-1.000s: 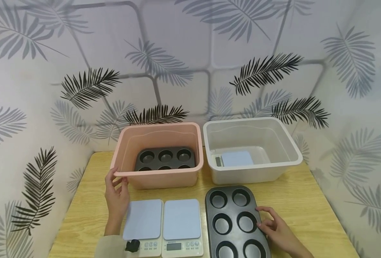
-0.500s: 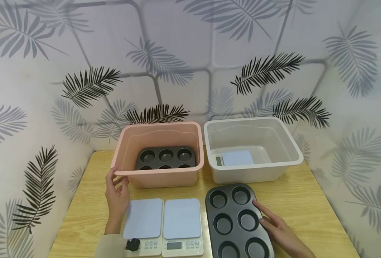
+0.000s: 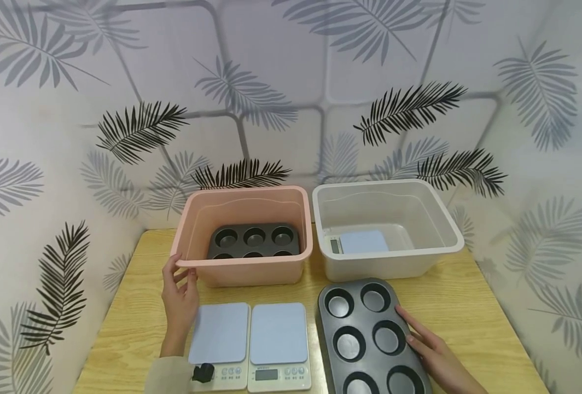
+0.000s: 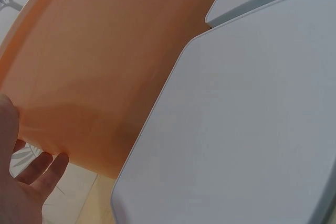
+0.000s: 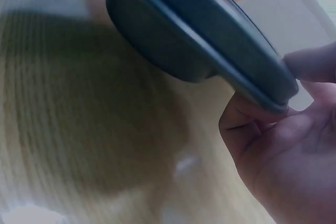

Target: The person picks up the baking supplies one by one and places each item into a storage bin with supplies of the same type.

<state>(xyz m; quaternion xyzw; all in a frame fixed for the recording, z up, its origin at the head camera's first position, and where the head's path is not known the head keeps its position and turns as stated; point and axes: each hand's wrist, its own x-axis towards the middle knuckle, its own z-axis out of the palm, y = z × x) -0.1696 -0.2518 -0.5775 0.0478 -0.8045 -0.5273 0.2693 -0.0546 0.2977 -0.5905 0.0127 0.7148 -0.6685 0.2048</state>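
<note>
My left hand (image 3: 180, 301) grips the front left corner of a pink plastic bin (image 3: 251, 272) by its rim. A dark muffin tin (image 3: 240, 241) lies inside that bin. At the right, my right hand (image 3: 434, 347) pinches the right edge of another dark muffin tin (image 3: 368, 339), with the cups facing up. In the right wrist view, thumb and fingers close on the rim of this tin (image 5: 199, 30), whose side is raised and tilted above the wooden table, casting a shadow. The tin's near end runs out of the head view.
Two white kitchen scales with pale blue tops, a left one (image 3: 219, 334) and a right one (image 3: 278, 334), lie side by side between the hands. A white bin (image 3: 379, 268) holds another scale (image 3: 362, 242). A leaf-patterned wall covering stands behind the wooden table (image 3: 463, 295).
The right hand has tilted the muffin tin and shifted it slightly to the right, its grip a little further round the edge. The left hand stays on the pink bin.
</note>
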